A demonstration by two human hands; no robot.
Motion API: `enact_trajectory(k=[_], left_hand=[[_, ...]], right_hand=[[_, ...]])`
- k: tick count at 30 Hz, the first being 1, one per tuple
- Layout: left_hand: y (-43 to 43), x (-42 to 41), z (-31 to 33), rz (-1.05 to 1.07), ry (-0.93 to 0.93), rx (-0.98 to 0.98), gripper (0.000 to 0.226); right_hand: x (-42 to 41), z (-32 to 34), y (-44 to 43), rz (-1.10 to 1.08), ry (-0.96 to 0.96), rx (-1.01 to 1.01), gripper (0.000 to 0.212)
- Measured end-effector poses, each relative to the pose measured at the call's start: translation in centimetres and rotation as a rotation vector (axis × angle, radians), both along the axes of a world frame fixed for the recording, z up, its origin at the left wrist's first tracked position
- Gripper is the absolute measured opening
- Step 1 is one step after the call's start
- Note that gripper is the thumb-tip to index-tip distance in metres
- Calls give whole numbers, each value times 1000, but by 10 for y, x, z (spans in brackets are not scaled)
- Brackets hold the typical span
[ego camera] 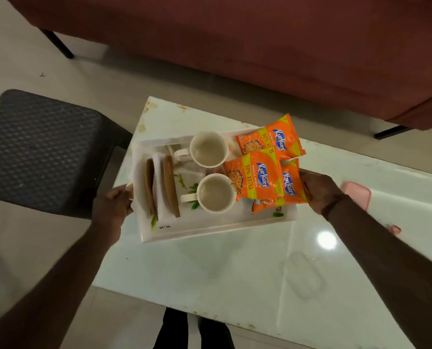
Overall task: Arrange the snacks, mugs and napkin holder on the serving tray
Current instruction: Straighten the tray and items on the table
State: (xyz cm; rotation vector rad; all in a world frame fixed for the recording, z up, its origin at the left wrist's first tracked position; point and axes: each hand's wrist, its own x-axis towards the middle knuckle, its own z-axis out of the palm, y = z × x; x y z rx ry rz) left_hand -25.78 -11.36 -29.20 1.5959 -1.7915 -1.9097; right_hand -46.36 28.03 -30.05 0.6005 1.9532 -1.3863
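Arranging looks finished: mugs [216, 193], napkin holder [162, 190] and snack packets [260, 177] all sit on the serving tray [210, 230], left hand [114, 205] gripping its left rim, right hand [320, 190] grip hidden behind packets.

White glossy marble-look table [235, 268] under both hands, w/ brownish stains at far corner beyond left hand [114, 205]. Round bright light glare [327, 240] on tabletop, just nearer than right hand [320, 192]. Dark woven-pattern stool [39, 152] left of left hand, on pale beige tile floor [21, 59]. Maroon sofa [235, 46] well beyond both hands, black legs [60, 44]. Room lighting dim overall.
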Motion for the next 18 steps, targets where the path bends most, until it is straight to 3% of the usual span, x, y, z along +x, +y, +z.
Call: enact_trajectory(k=[5, 8, 18], left_hand=[[-17, -48, -2, -161, -14, -8, 12], [-19, -71, -9, -201, -31, -4, 8], [-21, -98, -42, -318, -83, -26, 22]], right_hand=[[31, -7, 22, -131, -36, -62, 36], [50, -12, 28, -170, -30, -51, 34], [85, -41, 33, -284, -52, 1, 43]])
